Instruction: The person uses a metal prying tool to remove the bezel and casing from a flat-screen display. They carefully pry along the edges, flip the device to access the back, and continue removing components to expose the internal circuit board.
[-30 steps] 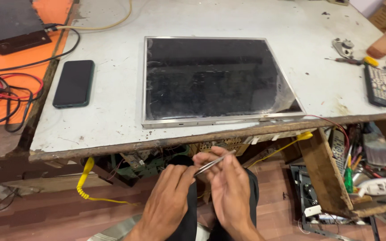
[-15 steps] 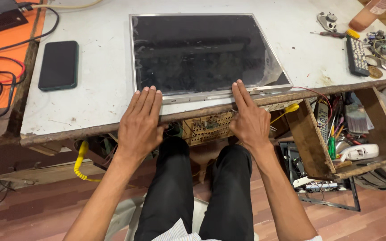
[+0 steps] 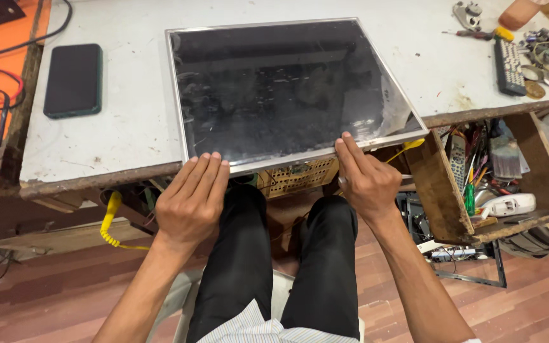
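Both hands grip glossy rect. metal-rimmed panel (image 3: 281, 86)

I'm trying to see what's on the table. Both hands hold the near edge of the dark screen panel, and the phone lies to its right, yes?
Not quite: in the head view the phone lies left of the screen panel. Both hands, left and right, do hold its near edge.

both hands, left hand (image 3: 190, 204) and right hand (image 3: 365, 181), grip the near edge of the dark screen panel (image 3: 281, 89) on the white table (image 3: 128, 121)
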